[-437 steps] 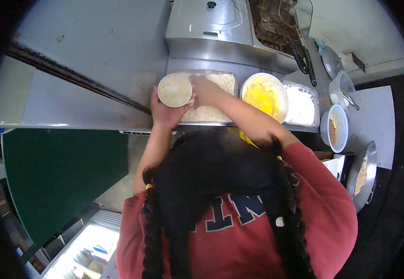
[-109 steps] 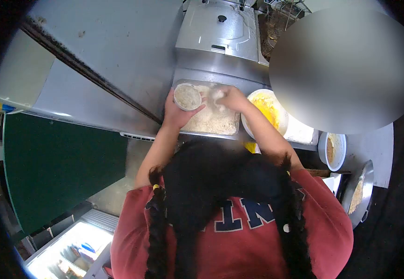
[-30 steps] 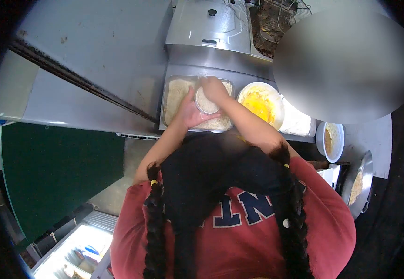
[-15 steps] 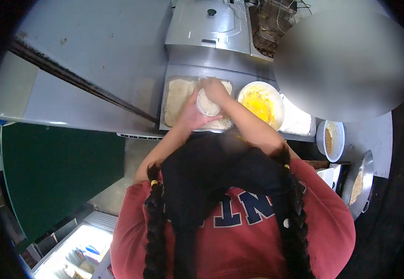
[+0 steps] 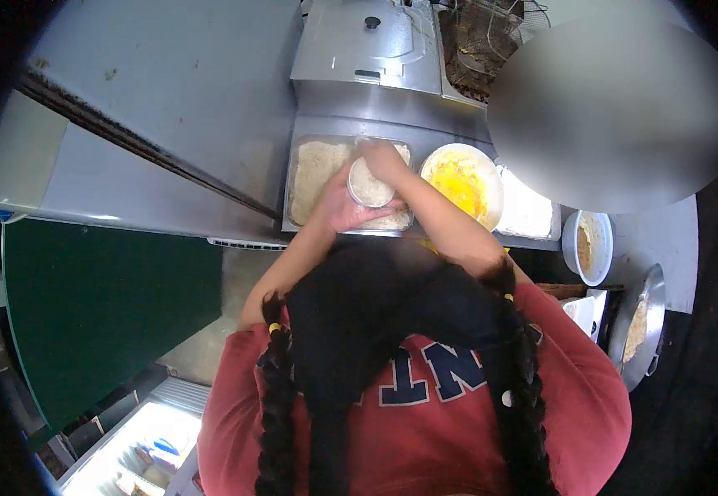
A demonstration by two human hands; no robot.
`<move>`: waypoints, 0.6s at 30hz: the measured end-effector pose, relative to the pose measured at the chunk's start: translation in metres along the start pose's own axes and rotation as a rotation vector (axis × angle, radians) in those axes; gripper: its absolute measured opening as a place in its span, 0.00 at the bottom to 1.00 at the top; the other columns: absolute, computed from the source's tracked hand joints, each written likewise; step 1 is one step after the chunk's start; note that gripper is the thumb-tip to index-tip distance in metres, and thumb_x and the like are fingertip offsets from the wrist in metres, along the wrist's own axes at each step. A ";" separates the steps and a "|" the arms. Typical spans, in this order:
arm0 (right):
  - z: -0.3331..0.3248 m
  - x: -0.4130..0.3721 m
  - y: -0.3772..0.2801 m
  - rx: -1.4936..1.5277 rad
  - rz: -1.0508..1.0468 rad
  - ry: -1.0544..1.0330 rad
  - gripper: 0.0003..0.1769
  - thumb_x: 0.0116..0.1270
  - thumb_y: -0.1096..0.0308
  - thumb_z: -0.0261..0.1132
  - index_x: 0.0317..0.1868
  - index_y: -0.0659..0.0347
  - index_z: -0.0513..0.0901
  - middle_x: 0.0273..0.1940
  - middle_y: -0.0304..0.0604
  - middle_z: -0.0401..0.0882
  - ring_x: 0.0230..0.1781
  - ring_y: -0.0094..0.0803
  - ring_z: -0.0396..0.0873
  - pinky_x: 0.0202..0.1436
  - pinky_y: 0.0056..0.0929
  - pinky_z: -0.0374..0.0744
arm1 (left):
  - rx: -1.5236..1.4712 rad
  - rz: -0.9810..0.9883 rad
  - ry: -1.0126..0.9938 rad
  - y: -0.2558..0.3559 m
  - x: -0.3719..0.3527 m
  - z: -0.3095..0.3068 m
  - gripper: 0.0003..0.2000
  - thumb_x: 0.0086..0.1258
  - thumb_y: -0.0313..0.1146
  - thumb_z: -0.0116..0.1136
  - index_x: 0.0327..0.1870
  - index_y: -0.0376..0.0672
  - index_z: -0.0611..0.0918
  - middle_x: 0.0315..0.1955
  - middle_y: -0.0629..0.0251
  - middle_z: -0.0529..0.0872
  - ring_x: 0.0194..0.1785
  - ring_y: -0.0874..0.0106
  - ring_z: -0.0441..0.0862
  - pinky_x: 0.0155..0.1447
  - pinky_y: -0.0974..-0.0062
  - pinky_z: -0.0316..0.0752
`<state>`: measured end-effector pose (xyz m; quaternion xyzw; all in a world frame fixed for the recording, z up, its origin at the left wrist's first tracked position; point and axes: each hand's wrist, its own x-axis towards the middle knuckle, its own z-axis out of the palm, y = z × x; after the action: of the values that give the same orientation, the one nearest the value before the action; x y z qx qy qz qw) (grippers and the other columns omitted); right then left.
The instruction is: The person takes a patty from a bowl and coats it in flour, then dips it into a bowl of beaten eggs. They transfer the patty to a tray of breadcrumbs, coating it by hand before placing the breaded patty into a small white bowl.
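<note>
A small round white-rimmed bowl (image 5: 370,183) filled with pale crumbs is in my left hand (image 5: 344,210), tilted over a metal tray (image 5: 291,207). My left palm and fingers are wrapped around its near side. Curled at the bowl's far rim is my right hand (image 5: 384,161). Its fingertips are blurred and partly hidden, beside something pale and shiny that I cannot make out. Pale breadcrumb-like coating (image 5: 315,174) covers the tray. To the right stands a white bowl (image 5: 498,194) with yellow beaten egg (image 5: 462,186) inside.
A tray of white flour-like powder (image 5: 528,207) sits beyond the egg bowl. Farther right are a white tub (image 5: 571,244) and a metal pan (image 5: 652,289) with crumbs. A lidded steel fryer (image 5: 367,50) and wire baskets (image 5: 491,33) stand behind. A tall metal cabinet (image 5: 185,99) is at left.
The view has shifted very slightly. Both hands and the small bowl keep almost the same place over the tray.
</note>
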<state>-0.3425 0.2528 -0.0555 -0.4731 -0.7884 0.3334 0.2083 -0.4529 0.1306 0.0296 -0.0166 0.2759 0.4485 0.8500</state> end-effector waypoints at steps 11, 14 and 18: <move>0.000 0.002 -0.004 -0.008 0.021 -0.109 0.31 0.70 0.46 0.55 0.47 0.72 0.84 0.45 0.67 0.83 0.48 0.58 0.83 0.54 0.48 0.77 | 0.184 -0.169 -0.372 0.014 0.033 -0.065 0.40 0.70 0.75 0.30 0.63 0.50 0.75 0.48 0.55 0.85 0.38 0.53 0.86 0.31 0.63 0.80; 0.002 -0.012 -0.013 0.063 0.294 0.089 0.30 0.70 0.46 0.54 0.47 0.69 0.85 0.47 0.66 0.83 0.48 0.59 0.82 0.54 0.48 0.77 | -0.048 0.036 0.061 -0.002 0.002 -0.002 0.39 0.70 0.74 0.31 0.64 0.49 0.74 0.49 0.54 0.85 0.42 0.51 0.87 0.32 0.61 0.82; -0.012 -0.005 -0.021 0.131 0.311 -0.007 0.29 0.69 0.47 0.55 0.45 0.69 0.85 0.43 0.67 0.84 0.45 0.60 0.83 0.53 0.48 0.78 | -0.117 0.059 0.026 -0.007 0.016 -0.020 0.39 0.71 0.74 0.32 0.65 0.49 0.73 0.50 0.54 0.85 0.45 0.50 0.87 0.33 0.59 0.83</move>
<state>-0.3448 0.2453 -0.0324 -0.5735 -0.6830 0.4141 0.1819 -0.4493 0.1328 0.0037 -0.0642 0.2606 0.4883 0.8304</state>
